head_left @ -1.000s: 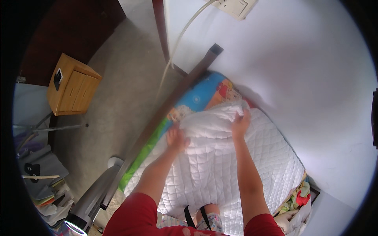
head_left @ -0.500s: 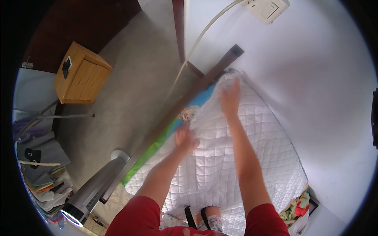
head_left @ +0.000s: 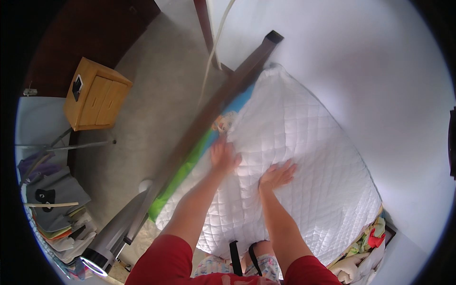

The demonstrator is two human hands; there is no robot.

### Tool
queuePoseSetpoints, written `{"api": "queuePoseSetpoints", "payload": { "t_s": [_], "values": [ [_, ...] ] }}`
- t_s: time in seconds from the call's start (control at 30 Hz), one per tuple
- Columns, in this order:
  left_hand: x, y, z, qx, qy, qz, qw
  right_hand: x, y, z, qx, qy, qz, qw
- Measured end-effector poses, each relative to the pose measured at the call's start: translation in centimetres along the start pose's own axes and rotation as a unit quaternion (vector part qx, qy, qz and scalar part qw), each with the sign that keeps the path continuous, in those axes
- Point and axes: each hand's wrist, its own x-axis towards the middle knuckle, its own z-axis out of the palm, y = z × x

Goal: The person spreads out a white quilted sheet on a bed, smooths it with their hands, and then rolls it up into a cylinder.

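A white quilted mattress pad (head_left: 304,137) is spread across the bed in front of me. Near its left edge my left hand (head_left: 224,156) lies on the fabric, fingers stretched out and holding nothing. Farther right and slightly closer to me, my right hand (head_left: 279,175) rests palm down on the pad with its fingers spread to the right. Along the left side a blue and green printed mattress (head_left: 194,159) with a cartoon figure peeks out from under the pad. The pad's far corner reaches toward the end of the bed rail.
A brown bed rail (head_left: 209,114) runs along the left side, with a grey tower-shaped appliance (head_left: 118,232) beside its near end. A wooden cabinet (head_left: 97,95) stands on the floor at far left. White wall (head_left: 361,80) borders the right. Piled cloths (head_left: 365,244) sit at lower right.
My right hand has come back from the pad's far corner toward me, and its fingers now point right. My left hand stays near the left edge. The whole view has shifted slightly.
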Motion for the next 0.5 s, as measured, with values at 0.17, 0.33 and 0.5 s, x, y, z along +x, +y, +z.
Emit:
{"api": "queuePoseSetpoints", "payload": {
  "t_s": [0.17,0.33,0.5],
  "values": [
    [0.5,1.3,-2.1,-0.008,0.013,-0.027,1.0,-0.2,0.5,0.8,0.007,0.026,-0.026,0.999],
    [3.2,2.6,-5.4,-0.109,0.011,-0.268,0.957,0.1,0.5,0.9,0.007,0.024,-0.033,0.999],
    [4.0,5.1,-8.4,-0.083,0.002,-0.148,0.986,0.2,0.8,1.3,-0.01,0.019,-0.027,0.999]
  ]
}}
